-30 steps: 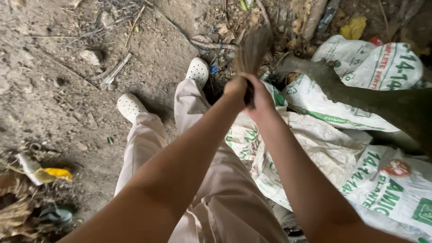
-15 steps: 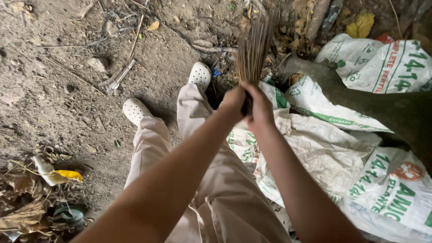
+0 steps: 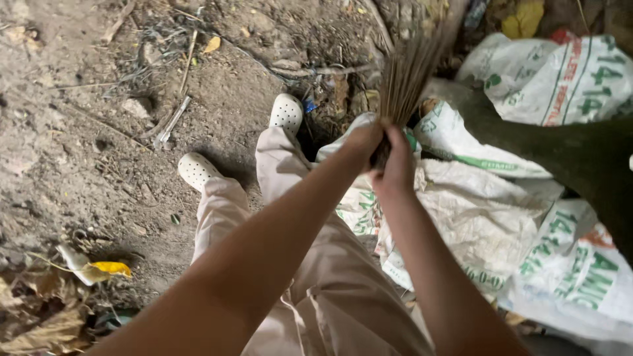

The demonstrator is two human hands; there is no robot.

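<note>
Both my hands grip a bundle of thin brown sticks, a stick broom [image 3: 412, 69], by its bound end. My left hand [image 3: 362, 141] wraps the bundle from the left and my right hand [image 3: 398, 165] closes around it just below. The bristles fan up and to the right, over the edge of white woven sacks [image 3: 488, 217] with green print. My legs in beige trousers [image 3: 277, 198] and white perforated clogs [image 3: 287, 113] stand on bare dirt just left of the sacks.
A thick dark trunk or pipe [image 3: 560, 151] crosses the sacks at right. Dry leaves, twigs and a yellow wrapper [image 3: 109, 268] lie on the dirt at lower left. Stones and sticks [image 3: 168, 122] litter the ground at upper left.
The broom has swung to the right and tilted, its bristles now leaning over the sacks. My hands moved slightly right with it, and the view shifted a little.
</note>
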